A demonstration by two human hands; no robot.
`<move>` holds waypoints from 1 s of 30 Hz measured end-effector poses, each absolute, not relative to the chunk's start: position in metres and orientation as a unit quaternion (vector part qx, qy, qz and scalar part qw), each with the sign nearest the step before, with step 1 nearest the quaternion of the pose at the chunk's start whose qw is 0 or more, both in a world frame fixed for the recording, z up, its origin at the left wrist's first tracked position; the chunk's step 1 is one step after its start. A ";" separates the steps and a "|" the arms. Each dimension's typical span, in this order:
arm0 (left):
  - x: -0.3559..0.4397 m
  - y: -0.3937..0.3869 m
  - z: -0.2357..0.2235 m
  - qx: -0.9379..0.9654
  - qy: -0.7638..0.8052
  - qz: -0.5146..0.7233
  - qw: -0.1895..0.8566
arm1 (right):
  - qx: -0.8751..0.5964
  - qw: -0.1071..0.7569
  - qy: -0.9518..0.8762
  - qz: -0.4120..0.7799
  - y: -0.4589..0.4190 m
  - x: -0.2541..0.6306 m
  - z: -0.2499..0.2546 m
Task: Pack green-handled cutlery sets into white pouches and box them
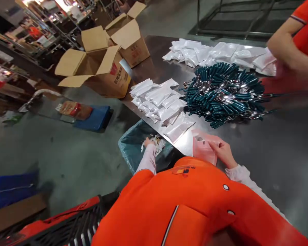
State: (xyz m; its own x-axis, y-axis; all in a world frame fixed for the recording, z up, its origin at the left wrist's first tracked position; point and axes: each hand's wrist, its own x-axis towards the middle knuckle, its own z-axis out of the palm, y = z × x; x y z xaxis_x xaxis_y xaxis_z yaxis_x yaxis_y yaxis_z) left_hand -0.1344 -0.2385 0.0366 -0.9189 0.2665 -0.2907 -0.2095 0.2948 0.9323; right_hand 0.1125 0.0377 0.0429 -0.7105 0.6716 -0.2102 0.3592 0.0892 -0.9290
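My left hand (149,141) reaches over a bin lined with a teal bag (129,145), its fingers closed on crumpled clear and white plastic (159,145); where the handful ends is hard to make out. At the table edge, my right hand (222,151) pinches a flat packet (204,147) that looks pinkish, with a small dark mark near its top. Just beyond lies a pile of flat white packets (160,99). To its right, a large heap of metal spoons with dark teal handles (224,94) covers the table.
Another row of white packets (218,53) runs along the far side of the metal table (279,147). A co-worker's arm (290,51) is at the right. Two open cardboard boxes (110,77) stand at the far left corner. A blue platform cart (92,118) sits on the floor.
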 end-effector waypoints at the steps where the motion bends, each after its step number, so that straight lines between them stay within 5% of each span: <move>1: -0.124 -0.228 0.031 0.017 0.779 0.584 0.227 | -0.347 0.131 -0.731 0.572 0.037 0.115 0.045; 9: -0.050 -0.108 0.007 0.227 0.574 0.557 0.555 | -0.273 0.123 -0.788 0.537 0.050 0.145 0.056; 24: -0.043 -0.071 0.037 0.299 0.583 0.590 0.470 | -0.282 0.132 -0.783 0.538 0.091 0.172 0.074; 30: -0.018 -0.089 0.047 0.316 0.595 0.611 0.415 | -0.175 0.054 -0.793 0.581 0.119 0.186 0.074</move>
State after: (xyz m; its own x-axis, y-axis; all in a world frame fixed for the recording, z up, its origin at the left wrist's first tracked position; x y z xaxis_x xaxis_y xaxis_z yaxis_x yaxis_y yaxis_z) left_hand -0.0184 -0.0894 0.0474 -0.4555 0.8837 -0.1074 -0.1299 0.0533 0.9901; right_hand 0.1857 0.1189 0.0744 -0.9329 0.3400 -0.1187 0.2157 0.2635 -0.9402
